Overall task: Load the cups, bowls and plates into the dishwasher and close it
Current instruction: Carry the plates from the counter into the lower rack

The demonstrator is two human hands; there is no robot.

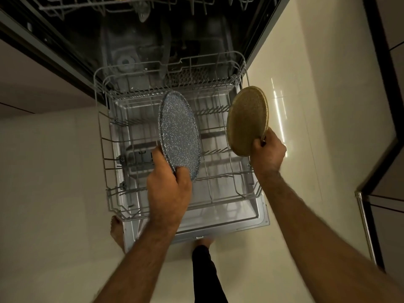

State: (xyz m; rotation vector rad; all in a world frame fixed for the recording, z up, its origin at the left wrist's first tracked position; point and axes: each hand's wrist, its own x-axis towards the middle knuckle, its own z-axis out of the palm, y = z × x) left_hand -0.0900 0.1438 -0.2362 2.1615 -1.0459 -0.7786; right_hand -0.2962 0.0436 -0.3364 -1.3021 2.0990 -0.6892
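Currently two plates in hand, none in the lower rack. Left hand grips one blue speckled plate by its near edge, on edge above the rack. Right hand pinches one tan plate over the rack's right side. Dishwasher door down.

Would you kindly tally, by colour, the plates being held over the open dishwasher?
blue speckled plate: 1, held by the left hand
tan plate: 1, held by the right hand
Total: 2
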